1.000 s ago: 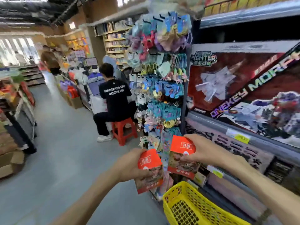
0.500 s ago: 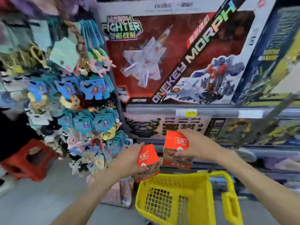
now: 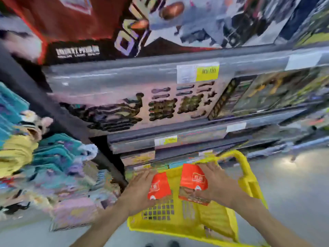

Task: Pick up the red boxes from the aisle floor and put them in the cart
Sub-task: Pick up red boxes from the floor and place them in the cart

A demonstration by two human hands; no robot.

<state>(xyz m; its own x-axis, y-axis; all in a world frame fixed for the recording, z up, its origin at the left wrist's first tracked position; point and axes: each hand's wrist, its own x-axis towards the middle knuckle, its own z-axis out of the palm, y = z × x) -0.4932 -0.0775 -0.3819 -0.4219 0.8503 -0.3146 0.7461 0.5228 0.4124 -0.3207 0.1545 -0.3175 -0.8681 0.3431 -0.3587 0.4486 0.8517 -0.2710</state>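
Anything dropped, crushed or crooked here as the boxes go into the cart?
Nothing stands out. The left hand grips one red box and the right hand grips the other box, both tilted over the yellow cart. Neither looks crushed, though the picture is blurred.

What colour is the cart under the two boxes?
Bright yellow cart, with a mesh-patterned wall; the head view shows it.

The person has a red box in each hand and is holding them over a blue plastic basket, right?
Not quite: the head view shows the plastic basket is yellow, not blue. The rest is right: the left hand holds one red box and the right hand holds the other red box, both over the basket.
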